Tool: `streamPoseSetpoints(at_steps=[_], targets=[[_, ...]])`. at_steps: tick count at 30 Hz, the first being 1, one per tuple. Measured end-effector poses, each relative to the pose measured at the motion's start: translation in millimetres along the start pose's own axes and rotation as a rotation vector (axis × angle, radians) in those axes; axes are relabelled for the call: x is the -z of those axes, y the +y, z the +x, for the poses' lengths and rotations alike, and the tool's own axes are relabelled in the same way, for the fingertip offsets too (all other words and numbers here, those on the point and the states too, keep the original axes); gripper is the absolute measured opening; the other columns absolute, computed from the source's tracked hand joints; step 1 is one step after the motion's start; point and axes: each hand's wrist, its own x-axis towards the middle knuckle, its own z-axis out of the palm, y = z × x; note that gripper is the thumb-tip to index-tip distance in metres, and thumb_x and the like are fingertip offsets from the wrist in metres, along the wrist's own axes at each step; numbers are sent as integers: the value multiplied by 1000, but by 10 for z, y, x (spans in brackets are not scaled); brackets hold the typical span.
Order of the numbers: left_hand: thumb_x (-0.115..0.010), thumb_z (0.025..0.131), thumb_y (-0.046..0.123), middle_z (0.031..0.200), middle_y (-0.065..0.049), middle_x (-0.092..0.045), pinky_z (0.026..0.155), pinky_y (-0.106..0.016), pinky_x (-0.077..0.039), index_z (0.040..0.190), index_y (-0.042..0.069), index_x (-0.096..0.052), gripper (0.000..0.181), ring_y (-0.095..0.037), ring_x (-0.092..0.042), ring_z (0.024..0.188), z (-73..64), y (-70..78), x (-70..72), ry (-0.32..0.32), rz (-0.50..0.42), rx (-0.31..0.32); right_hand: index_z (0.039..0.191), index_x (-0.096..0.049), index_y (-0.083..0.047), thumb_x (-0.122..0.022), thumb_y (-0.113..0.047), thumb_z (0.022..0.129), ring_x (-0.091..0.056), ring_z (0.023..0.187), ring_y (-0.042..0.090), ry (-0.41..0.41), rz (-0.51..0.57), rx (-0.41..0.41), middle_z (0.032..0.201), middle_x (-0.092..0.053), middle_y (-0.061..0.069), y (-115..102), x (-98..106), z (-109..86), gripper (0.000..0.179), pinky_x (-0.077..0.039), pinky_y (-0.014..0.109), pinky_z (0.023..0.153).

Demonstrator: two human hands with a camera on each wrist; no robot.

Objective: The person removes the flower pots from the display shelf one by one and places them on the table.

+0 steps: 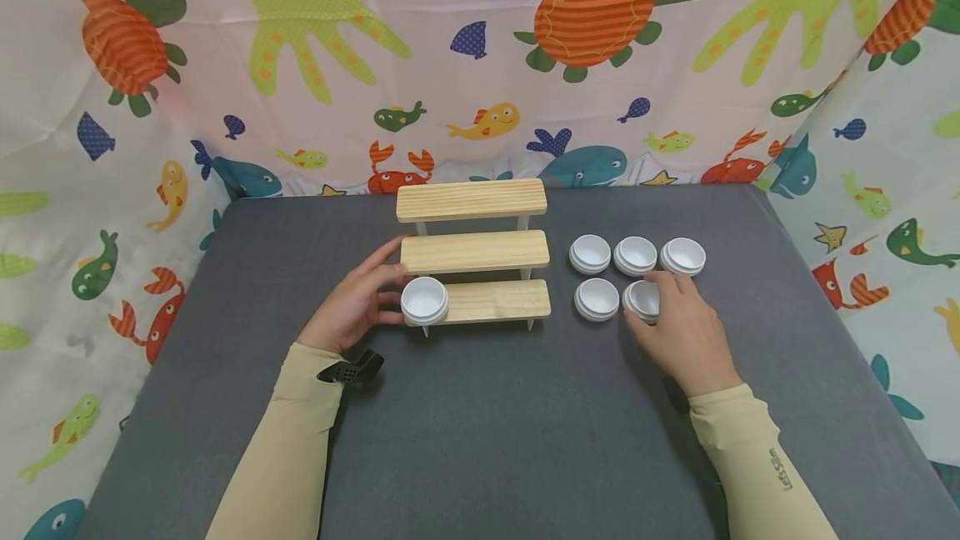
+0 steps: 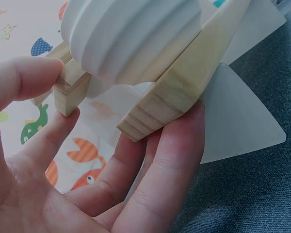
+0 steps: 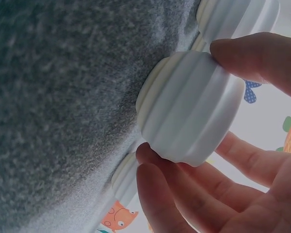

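Observation:
A three-tier wooden display stand point(image 1: 474, 252) rises in steps, on translucent supports. At its left end is my left hand point(image 1: 360, 300), thumb and index finger pinching the end of the middle board point(image 2: 70, 87). Its other fingers lie under the end of the lowest board point(image 2: 157, 109). One white ribbed cup point(image 1: 424, 301) sits on the left of that lowest board. To the right, my right hand point(image 1: 686, 332) grips another white ribbed cup point(image 3: 191, 107) between thumb and fingers, close against the grey cloth. Part of this cup is hidden by the hand in the head view.
Several more white cups stand around the gripped one, such as the front left cup point(image 1: 597, 300) and the back right cup point(image 1: 682, 257). Grey cloth point(image 1: 510, 432) covers the table. A curtain point(image 1: 322, 132) printed with sea animals hangs behind and at both sides.

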Motion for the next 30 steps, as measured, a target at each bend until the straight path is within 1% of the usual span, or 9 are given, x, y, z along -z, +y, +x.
streamPoseSetpoints(at_steps=[7, 11, 14, 16, 19, 22, 25, 27, 30], targets=[[-61, 108, 44, 153, -18, -51, 86, -46, -64, 167, 48, -33, 66, -36, -65, 120, 17, 2, 3, -17, 2, 3, 140, -58, 2, -80, -26, 92, -65, 109, 56, 0, 15, 7, 134, -59, 32, 5, 39, -21, 59, -51, 72, 86], [-61, 107, 44, 155, -18, -51, 86, -46, -64, 167, 48, -33, 66, -36, -65, 122, 20, 15, -5, -20, 6, 5, 139, -60, 1, -80, -29, 93, -63, 115, 55, 0, 21, 9, 135, -60, 31, -12, 113, -27, 59, -50, 72, 90], [-62, 107, 45, 155, -18, -52, 86, -46, -64, 167, 48, -33, 67, -36, -66, 121, 24, 19, -10, -16, 10, 7, 139, -60, 1, -78, -31, 95, -62, 117, 54, 20, 19, 9, 136, -60, 31, -53, 182, -21, 57, -49, 73, 92], [-62, 107, 45, 154, -18, -52, 86, -46, -64, 167, 48, -33, 67, -35, -67, 120, 28, 11, -6, -14, 17, 8, 139, -61, 0, -77, -32, 96, -63, 116, 54, 43, 19, 14, 137, -61, 30, -119, 230, -23, 56, -50, 72, 91], [-62, 107, 46, 152, -18, -54, 85, -46, -63, 168, 48, -32, 68, -34, -68, 117, 34, -10, 3, -9, 27, 10, 140, -62, -1, -76, -33, 97, -66, 111, 51, 77, 23, 47, 135, -63, 28, -287, 275, -25, 55, -53, 70, 88], [-62, 107, 46, 151, -19, -54, 85, -46, -63, 168, 47, -31, 69, -33, -68, 115, 38, -30, 16, -9, 30, 7, 139, -64, -2, -76, -32, 97, -69, 110, 47, 103, 32, 109, 132, -66, 26, -518, 278, -21, 54, -56, 67, 88], [-62, 107, 46, 152, -19, -53, 85, -46, -63, 168, 46, -31, 69, -33, -68, 115, 37, -32, 19, -9, 26, 1, 137, -66, -2, -79, -32, 96, -71, 107, 41, 126, 43, 199, 128, -69, 23, -772, 237, -8, 53, -60, 62, 88], [-62, 107, 46, 152, -18, -53, 85, -46, -63, 168, 46, -31, 69, -33, -68, 115, 34, -27, 19, -8, 21, -2, 136, -67, -2, -80, -33, 96, -72, 109, 38, 137, 51, 271, 127, -71, 20, -944, 194, -1, 52, -61, 58, 88], [-62, 107, 45, 152, -19, -53, 85, -47, -63, 169, 45, -31, 69, -33, -68, 116, 26, -19, 17, -9, 18, -5, 135, -68, -4, -80, -37, 96, -73, 107, 34, 134, 62, 361, 126, -72, 16, -1206, 118, -1, 53, -63, 53, 86]])
